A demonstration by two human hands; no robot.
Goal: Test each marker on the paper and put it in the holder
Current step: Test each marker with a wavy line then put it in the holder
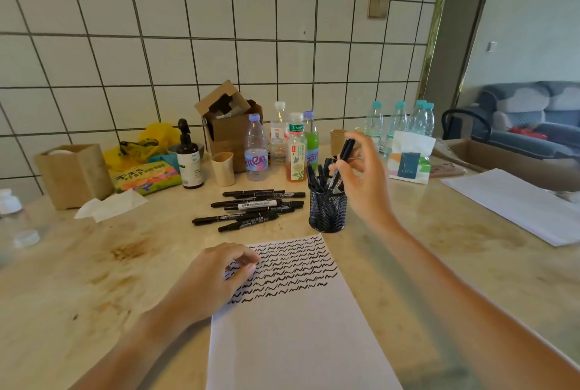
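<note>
A white sheet of paper (298, 320) lies in front of me, its upper part covered with rows of black squiggles. My left hand (216, 276) rests on the paper's left edge with fingers loosely curled. A black mesh holder (328, 212) stands just beyond the paper with several black markers in it. My right hand (364, 176) pinches a black marker (340, 163) held tilted, its lower end inside the holder's mouth. Several more black markers (257, 207) lie in a loose pile on the table left of the holder.
Behind the markers stand drink bottles (282, 144), a cardboard box (230, 126), a paper cup (223, 168), a pump bottle (189, 160) and snack bags. A wooden box (73, 174) sits far left, tissues (409, 157) and spare paper (518, 204) to the right.
</note>
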